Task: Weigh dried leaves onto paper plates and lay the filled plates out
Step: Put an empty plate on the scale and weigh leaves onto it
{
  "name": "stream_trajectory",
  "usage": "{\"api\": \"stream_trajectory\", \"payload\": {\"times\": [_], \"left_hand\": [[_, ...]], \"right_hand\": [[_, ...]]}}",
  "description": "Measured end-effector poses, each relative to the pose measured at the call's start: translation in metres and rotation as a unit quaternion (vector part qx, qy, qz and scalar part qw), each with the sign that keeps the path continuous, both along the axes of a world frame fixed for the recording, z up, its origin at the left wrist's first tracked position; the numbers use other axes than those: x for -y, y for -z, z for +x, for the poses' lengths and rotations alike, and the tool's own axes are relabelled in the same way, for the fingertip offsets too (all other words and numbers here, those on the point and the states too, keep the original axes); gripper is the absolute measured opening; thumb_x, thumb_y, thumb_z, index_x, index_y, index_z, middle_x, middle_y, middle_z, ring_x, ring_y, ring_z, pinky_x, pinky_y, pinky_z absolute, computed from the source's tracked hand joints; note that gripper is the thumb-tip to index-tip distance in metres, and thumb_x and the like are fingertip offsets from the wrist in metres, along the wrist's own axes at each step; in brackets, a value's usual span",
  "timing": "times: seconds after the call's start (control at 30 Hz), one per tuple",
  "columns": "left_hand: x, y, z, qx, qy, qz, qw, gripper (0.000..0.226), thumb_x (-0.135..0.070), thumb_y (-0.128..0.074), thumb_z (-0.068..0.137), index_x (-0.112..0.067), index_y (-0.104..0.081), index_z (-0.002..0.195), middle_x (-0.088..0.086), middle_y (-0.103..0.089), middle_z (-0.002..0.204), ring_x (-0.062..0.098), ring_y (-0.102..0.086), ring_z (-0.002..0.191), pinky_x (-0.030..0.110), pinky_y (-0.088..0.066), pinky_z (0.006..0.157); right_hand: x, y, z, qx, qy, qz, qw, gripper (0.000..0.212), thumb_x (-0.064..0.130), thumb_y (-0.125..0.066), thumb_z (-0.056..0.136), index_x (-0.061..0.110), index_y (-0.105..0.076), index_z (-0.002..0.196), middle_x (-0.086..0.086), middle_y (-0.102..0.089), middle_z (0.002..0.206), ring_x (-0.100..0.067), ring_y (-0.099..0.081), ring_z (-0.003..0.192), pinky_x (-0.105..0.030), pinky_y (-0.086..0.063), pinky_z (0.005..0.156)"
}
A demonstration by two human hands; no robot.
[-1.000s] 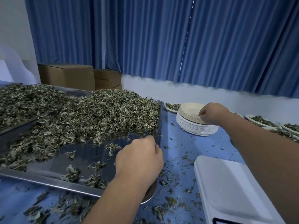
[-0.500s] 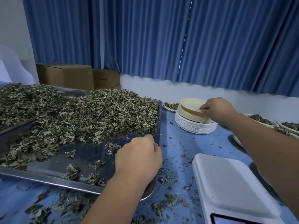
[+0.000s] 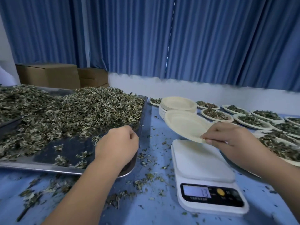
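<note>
Head view: empty paper plate (image 3: pixel 183 125) tilted over the digital scale's (image 3: pixel 203 159) far edge, its near rim pinched between thumb and fingers of my right hand (image 3: pixel 227 137). Left of the scale, my left hand (image 3: pixel 116 143) curls above the steel leaf tray (image 3: pixel 40 168); whether it holds anything, I cannot tell.

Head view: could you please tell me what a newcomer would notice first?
A heap of grey-green dried leaves lies on the shiny metal tray at left. At right, the right hand pinches an empty pale paper plate near the white digital scale; leaf-filled plates lie beyond.
</note>
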State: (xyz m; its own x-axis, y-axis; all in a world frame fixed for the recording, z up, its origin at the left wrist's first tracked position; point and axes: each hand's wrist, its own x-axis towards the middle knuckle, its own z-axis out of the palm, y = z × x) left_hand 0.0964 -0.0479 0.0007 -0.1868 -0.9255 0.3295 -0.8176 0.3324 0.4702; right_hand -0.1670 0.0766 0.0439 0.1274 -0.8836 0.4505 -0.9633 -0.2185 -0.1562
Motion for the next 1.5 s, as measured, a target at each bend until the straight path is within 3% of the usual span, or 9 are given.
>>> {"api": "stream_trajectory", "payload": {"times": [0.47, 0.63, 0.73, 0.93, 1.03, 1.13, 1.2, 1.33, 1.5], "left_hand": [[-0.004, -0.012, 0.028, 0.020, -0.157, 0.014, 0.987, 0.036, -0.041, -0.038, 0.095, -0.020, -0.061, 0.079, 0.005, -0.062, 0.078, 0.027, -0.059, 0.074, 0.033, -0.048, 0.066], [0.012, -0.009, 0.052, 0.124, -0.226, 0.178, 0.950, 0.068, -0.064, -0.030, 0.093, -0.015, -0.044, 0.139, 0.020, -0.043, 0.143, 0.042, -0.042, 0.129, 0.052, -0.038, 0.104], [0.012, -0.006, 0.051, 0.139, -0.197, 0.247, 0.939, 0.082, -0.068, -0.027, 0.093, -0.009, -0.028, 0.151, 0.018, -0.029, 0.155, 0.039, -0.031, 0.140, 0.052, -0.030, 0.112], [0.002, -0.010, 0.038, 0.176, -0.092, 0.237, 0.951, 0.074, -0.065, -0.026, 0.096, -0.008, -0.047, 0.138, 0.014, -0.045, 0.145, 0.030, -0.048, 0.126, 0.038, -0.041, 0.099], [-0.006, -0.011, 0.024, 0.138, -0.015, 0.211, 0.967, 0.053, -0.065, -0.029, 0.095, -0.022, -0.054, 0.110, -0.002, -0.061, 0.106, 0.011, -0.054, 0.084, 0.031, -0.041, 0.070], [-0.007, -0.012, 0.019, 0.062, -0.019, 0.169, 0.984, 0.047, -0.068, -0.032, 0.092, -0.028, -0.051, 0.106, -0.008, -0.055, 0.085, 0.009, -0.052, 0.074, 0.028, -0.037, 0.058], [-0.006, -0.012, 0.023, 0.056, -0.045, 0.129, 0.989, 0.051, -0.067, -0.031, 0.093, -0.025, -0.052, 0.114, -0.008, -0.053, 0.085, 0.009, -0.051, 0.074, 0.029, -0.037, 0.057], [0.001, -0.006, 0.029, 0.083, -0.018, 0.150, 0.985, 0.064, -0.066, -0.025, 0.094, -0.024, -0.047, 0.137, 0.005, -0.056, 0.128, 0.023, -0.054, 0.107, 0.033, -0.039, 0.081], [-0.007, -0.009, 0.019, 0.076, 0.100, 0.183, 0.975, 0.064, -0.079, -0.019, 0.075, -0.041, -0.050, 0.116, -0.016, -0.059, 0.098, 0.004, -0.055, 0.087, 0.029, -0.041, 0.073]], "right_hand": [[-0.049, 0.011, -0.010, 0.044, -0.064, 0.122, 0.990, 0.022, 0.016, -0.069, 0.088, 0.030, -0.076, 0.104, 0.022, -0.060, 0.088, 0.003, -0.058, 0.088, -0.012, -0.041, 0.076], [-0.051, 0.014, -0.011, 0.092, -0.061, 0.131, 0.985, 0.025, 0.018, -0.067, 0.089, 0.033, -0.074, 0.108, 0.023, -0.059, 0.096, -0.006, -0.061, 0.082, -0.019, -0.045, 0.071], [-0.049, 0.015, -0.011, 0.131, -0.054, 0.076, 0.987, 0.026, 0.014, -0.066, 0.089, 0.032, -0.074, 0.106, 0.016, -0.061, 0.089, -0.010, -0.061, 0.072, -0.016, -0.043, 0.064], [-0.037, 0.023, -0.014, 0.197, -0.011, -0.053, 0.979, 0.019, 0.010, -0.065, 0.088, 0.025, -0.076, 0.093, 0.009, -0.065, 0.080, -0.008, -0.058, 0.075, -0.010, -0.038, 0.063], [-0.026, 0.022, -0.019, 0.239, 0.015, -0.094, 0.966, 0.019, 0.011, -0.064, 0.089, 0.027, -0.075, 0.089, 0.007, -0.068, 0.082, -0.009, -0.058, 0.075, -0.014, -0.042, 0.064], [-0.008, 0.020, -0.028, 0.283, 0.047, -0.115, 0.951, 0.016, 0.015, -0.062, 0.091, 0.024, -0.075, 0.091, 0.008, -0.070, 0.087, -0.013, -0.063, 0.081, -0.024, -0.049, 0.075], [0.003, 0.021, -0.035, 0.290, 0.076, -0.128, 0.945, 0.015, 0.016, -0.060, 0.093, 0.022, -0.074, 0.093, 0.010, -0.069, 0.088, -0.011, -0.060, 0.079, -0.017, -0.046, 0.072], [0.011, 0.038, -0.042, 0.257, 0.135, -0.168, 0.942, 0.017, 0.013, -0.058, 0.093, 0.016, -0.074, 0.097, 0.004, -0.068, 0.091, -0.006, -0.053, 0.076, 0.000, -0.035, 0.066], [0.004, 0.049, -0.051, 0.281, 0.140, -0.152, 0.937, 0.020, 0.012, -0.054, 0.095, 0.022, -0.071, 0.098, 0.008, -0.066, 0.086, 0.002, -0.054, 0.067, 0.000, -0.036, 0.061]]}}
